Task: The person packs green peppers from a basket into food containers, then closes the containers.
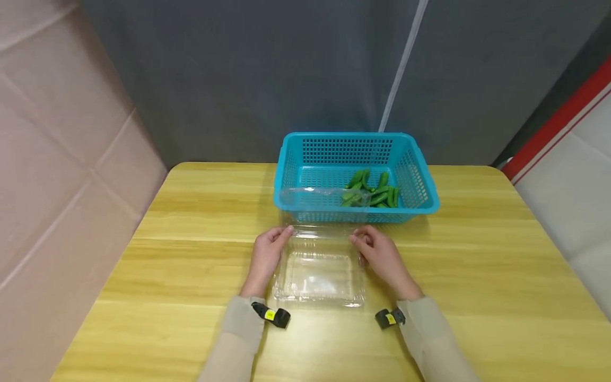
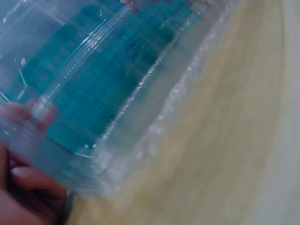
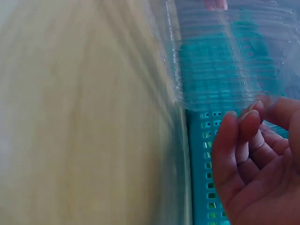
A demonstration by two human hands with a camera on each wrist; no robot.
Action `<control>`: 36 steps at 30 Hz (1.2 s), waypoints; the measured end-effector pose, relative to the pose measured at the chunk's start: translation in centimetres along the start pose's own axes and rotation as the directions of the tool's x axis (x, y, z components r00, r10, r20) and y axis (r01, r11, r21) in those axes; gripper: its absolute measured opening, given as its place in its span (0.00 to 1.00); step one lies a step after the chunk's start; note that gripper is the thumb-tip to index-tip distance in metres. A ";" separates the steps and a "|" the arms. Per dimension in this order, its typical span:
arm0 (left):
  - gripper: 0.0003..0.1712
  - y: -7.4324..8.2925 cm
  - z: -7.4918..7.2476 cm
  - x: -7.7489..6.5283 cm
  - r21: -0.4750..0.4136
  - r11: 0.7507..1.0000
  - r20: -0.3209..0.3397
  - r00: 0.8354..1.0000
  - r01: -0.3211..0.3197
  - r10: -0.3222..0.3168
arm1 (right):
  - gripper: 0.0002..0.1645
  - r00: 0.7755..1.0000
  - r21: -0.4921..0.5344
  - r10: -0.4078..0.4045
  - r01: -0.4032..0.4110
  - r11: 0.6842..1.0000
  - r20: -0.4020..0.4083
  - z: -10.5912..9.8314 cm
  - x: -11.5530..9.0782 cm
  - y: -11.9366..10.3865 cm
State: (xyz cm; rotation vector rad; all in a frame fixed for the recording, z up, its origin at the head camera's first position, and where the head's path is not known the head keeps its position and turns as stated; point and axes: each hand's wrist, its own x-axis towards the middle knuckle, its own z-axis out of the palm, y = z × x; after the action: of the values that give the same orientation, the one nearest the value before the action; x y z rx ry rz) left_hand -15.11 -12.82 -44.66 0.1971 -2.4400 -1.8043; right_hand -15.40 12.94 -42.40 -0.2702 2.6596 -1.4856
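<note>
1. Yellow labels sat on the black wrist devices (image 1: 281, 318) strapped over both beige sleeves (image 1: 237, 331); their marks were too small to read.
2. The table (image 1: 143, 318) had a pale yellow wood grain. A dark grey curtain-like backdrop (image 1: 267, 79) stood beyond it at 12 o'clock, crossed by a slanting white strip (image 1: 403, 66). A creased pinkish panel (image 1: 62, 148) stood at 9 to 10 o'clock; a white panel with red bands (image 1: 563, 122) stood at 2 to 3.
3. With the clear plastic clamshell container (image 1: 320, 270) as the clock's centre, it lay open before the person, its lid raised on the 12 o'clock side and overlapping the blue basket's near rim in the head view; whether they touched could not be told.
4. The left hand (image 1: 269, 253) pinched the container's edge at 10 o'clock, the right hand (image 1: 382, 257) at 2.
5. The blue perforated basket (image 1: 406, 211) stood at 12 to 1 o'clock, near the table's round-cornered far edge, slender green vegetables (image 1: 380, 197) in its right half.
6. Wood surface stretched broadly outward from the hands at 9 and 3 o'clock.
</note>
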 end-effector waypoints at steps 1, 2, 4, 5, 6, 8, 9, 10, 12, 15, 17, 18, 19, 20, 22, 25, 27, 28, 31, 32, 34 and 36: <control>0.21 -0.2 0.0 0.0 -0.011 1.000 -0.003 1.000 -0.001 0.000 | 0.18 1.000 -0.003 0.003 -0.003 1.000 0.009 0.0 0.0 0.0; 0.21 -0.3 0.0 0.0 -0.018 1.000 -0.006 1.000 -0.002 0.002 | 0.18 1.000 -0.005 0.006 -0.006 1.000 0.018 0.0 0.1 0.0; 0.21 -0.5 0.0 0.0 -0.029 1.000 -0.009 1.000 -0.004 0.004 | 0.17 1.000 -0.010 0.008 -0.008 1.000 0.029 -0.1 0.2 -0.1; 0.21 -0.6 0.0 0.0 -0.029 1.000 -0.009 1.000 -0.002 0.001 | 0.17 0.999 -0.013 0.007 -0.007 1.000 0.032 -0.1 0.2 -0.1; 0.21 -0.7 -0.1 -0.1 -0.034 0.999 -0.005 1.000 0.007 -0.007 | 0.17 0.999 -0.016 0.006 -0.005 1.000 0.038 -0.1 0.2 -0.1; 0.22 -0.7 0.0 -0.1 -0.042 0.999 0.009 1.000 0.019 -0.018 | 0.16 0.999 -0.013 0.010 -0.009 1.000 0.046 -0.3 0.2 -0.1; 0.22 -0.7 0.0 -0.2 -0.046 0.999 0.013 1.000 0.026 -0.026 | 0.16 0.998 -0.007 0.013 -0.013 1.000 0.054 -0.3 0.2 0.0; 0.22 -0.7 0.0 -0.2 -0.053 0.998 0.016 0.999 0.030 -0.029 | 0.16 0.998 0.003 0.018 -0.019 1.000 0.062 -0.2 0.1 0.0; 0.20 -0.7 -0.1 -0.3 -0.066 0.997 0.016 0.999 0.031 -0.030 | 0.16 0.997 0.029 0.027 -0.029 0.999 0.067 0.0 0.0 0.2; 0.17 -0.3 -0.2 -0.5 -0.074 0.997 0.011 1.000 0.014 -0.014 | 0.18 0.998 0.050 0.020 -0.023 0.998 0.061 0.2 0.0 0.4; 0.16 -0.2 -0.2 -0.5 -0.077 0.997 0.003 1.000 0.004 -0.004 | 0.19 0.998 0.048 0.014 -0.016 0.999 0.060 0.1 0.0 0.5; 0.16 -0.2 -0.2 -0.4 -0.075 0.997 -0.001 1.000 0.002 -0.002 | 0.20 0.998 0.043 0.010 -0.013 0.999 0.065 0.0 0.1 0.5; 0.15 -0.2 -0.2 -0.3 -0.074 0.997 -0.006 1.000 -0.003 0.002 | 0.20 0.997 0.036 0.010 -0.012 0.999 0.072 -0.1 0.1 0.5; 0.15 -0.6 -0.1 -0.1 -0.070 0.997 -0.014 1.000 -0.009 0.008 | 0.21 0.997 0.027 0.010 -0.012 1.000 0.079 -0.2 0.2 0.5; 0.15 -0.7 0.0 0.0 -0.066 0.998 -0.023 1.000 -0.022 0.021 | 0.23 0.995 0.004 0.006 -0.007 1.000 0.095 -0.5 0.2 0.5; 0.15 -0.9 0.1 0.0 -0.061 0.998 -0.025 0.999 -0.031 0.029 | 0.26 0.994 -0.030 0.009 -0.006 1.000 0.108 -1.1 0.1 0.2; 0.17 -0.9 0.1 0.1 -0.061 0.998 -0.027 0.999 -0.032 0.030 | 0.27 0.994 -0.044 0.012 -0.007 0.999 0.111 -1.6 0.0 0.1; 0.17 -0.9 0.1 0.1 -0.062 0.998 -0.028 0.999 -0.030 0.028 | 0.27 0.994 -0.049 0.015 -0.009 0.999 0.112 -1.8 -0.1 0.1; 0.19 -1.0 0.1 0.2 -0.065 0.998 -0.032 0.999 -0.026 0.024 | 0.27 0.993 -0.058 0.019 -0.012 0.998 0.117 -2.3 -0.1 0.0; 0.20 -1.1 0.1 0.2 -0.068 0.997 -0.033 0.999 -0.026 0.024 | 0.26 0.993 -0.064 0.015 -0.007 0.998 0.118 -2.5 -0.1 0.1; 0.19 -1.1 0.0 0.3 -0.073 0.997 -0.035 0.999 -0.024 0.021 | 0.24 0.993 -0.067 0.007 0.001 0.998 0.117 -2.8 -0.1 0.1; 0.19 -1.2 0.0 0.3 -0.076 0.997 -0.034 0.999 -0.024 0.022 | 0.24 0.993 -0.072 0.000 0.009 0.997 0.118 -3.1 -0.1 0.1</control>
State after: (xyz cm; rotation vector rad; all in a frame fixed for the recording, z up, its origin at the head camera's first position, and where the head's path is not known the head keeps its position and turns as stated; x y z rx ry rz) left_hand -15.36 -13.22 -45.76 0.1902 -2.3369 -1.8657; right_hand -15.76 15.59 -40.88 -0.3576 2.6238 -1.3315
